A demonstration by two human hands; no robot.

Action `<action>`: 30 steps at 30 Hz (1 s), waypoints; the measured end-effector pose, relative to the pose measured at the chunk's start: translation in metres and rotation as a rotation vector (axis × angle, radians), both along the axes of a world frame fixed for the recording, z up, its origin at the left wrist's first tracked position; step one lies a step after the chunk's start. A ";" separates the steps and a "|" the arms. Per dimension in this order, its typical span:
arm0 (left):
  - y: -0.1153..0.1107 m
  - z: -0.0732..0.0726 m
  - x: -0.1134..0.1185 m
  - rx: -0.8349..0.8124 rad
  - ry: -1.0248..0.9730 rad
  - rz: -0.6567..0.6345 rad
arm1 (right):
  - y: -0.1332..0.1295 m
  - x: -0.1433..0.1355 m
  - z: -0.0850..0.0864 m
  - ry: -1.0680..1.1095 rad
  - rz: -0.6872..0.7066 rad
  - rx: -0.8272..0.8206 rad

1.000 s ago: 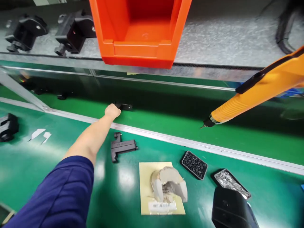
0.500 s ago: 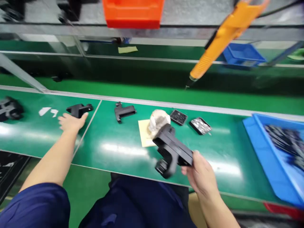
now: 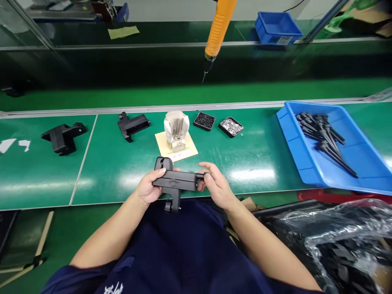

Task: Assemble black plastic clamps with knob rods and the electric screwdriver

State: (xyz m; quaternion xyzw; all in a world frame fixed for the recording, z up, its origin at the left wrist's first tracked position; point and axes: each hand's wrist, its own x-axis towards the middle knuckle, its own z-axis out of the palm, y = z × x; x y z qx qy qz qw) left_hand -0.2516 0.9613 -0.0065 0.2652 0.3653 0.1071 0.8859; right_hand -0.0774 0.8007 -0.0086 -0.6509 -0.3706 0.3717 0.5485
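Note:
A black plastic bracket (image 3: 179, 181) is held level over the front edge of the green bench. My left hand (image 3: 150, 185) grips its left end, thumb on top. At the right end, my right hand (image 3: 216, 185) pinches a short black rod (image 3: 200, 176) that projects from the bracket. Just beyond stands a whitish block-like holder (image 3: 177, 128) on a yellow paper (image 3: 190, 148). Two similar black parts lie to the left, one near the holder (image 3: 133, 125) and another farther left (image 3: 63, 138).
Two small trays, one with dark screws (image 3: 204, 121) and one with silver pieces (image 3: 231, 126), sit behind my right hand. An orange screwdriver (image 3: 218, 30) hangs above. A blue bin (image 3: 364, 159) with black rods stands right; plastic wrap (image 3: 339, 220) lies below it.
My left hand has left the black part at the left and now holds the bracket. My right hand has shifted to the rod at the bracket's right end. The view has turned rightward.

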 end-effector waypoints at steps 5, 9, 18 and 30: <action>0.006 -0.001 -0.006 -0.014 0.022 0.051 | -0.013 0.007 -0.008 -0.177 0.006 0.082; 0.003 0.000 -0.007 0.043 0.009 0.022 | -0.012 0.002 -0.014 -0.332 -0.023 0.001; -0.002 0.006 -0.009 0.244 -0.016 0.022 | -0.011 -0.004 -0.025 -0.048 -0.069 -0.067; -0.005 0.005 -0.010 0.228 -0.010 0.054 | -0.008 -0.002 -0.013 -0.275 -0.022 -0.111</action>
